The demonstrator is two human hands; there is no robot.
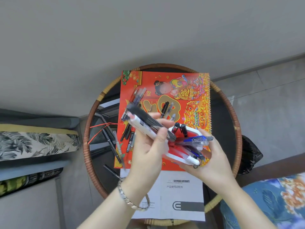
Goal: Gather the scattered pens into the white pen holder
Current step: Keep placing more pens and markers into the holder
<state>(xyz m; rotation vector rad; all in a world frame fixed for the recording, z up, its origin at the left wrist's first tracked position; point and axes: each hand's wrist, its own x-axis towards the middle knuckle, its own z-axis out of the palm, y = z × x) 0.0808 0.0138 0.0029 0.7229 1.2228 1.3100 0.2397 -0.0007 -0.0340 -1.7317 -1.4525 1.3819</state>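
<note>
Bundle of pens going at the holder!
I see my left hand [146, 146] gripping a pen bundle [145, 123]; right hand [212, 161] cradles the tilted white pen holder [183, 160] above the counter [231, 116], blue pens [194, 141] inside.

Plain grey wall [99, 38] beyond fingers. Round rattan-rimmed table [92, 116] with dark glass top beneath them. Leaf-print cushion [33, 142] far left, blue floral fabric [272, 200] lower right. Grey floor [264, 104].

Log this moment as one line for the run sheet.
left hand: grips bundle of pens | right hand: holds white pen holder, tilted, part filled | loose pens: still on table
</note>
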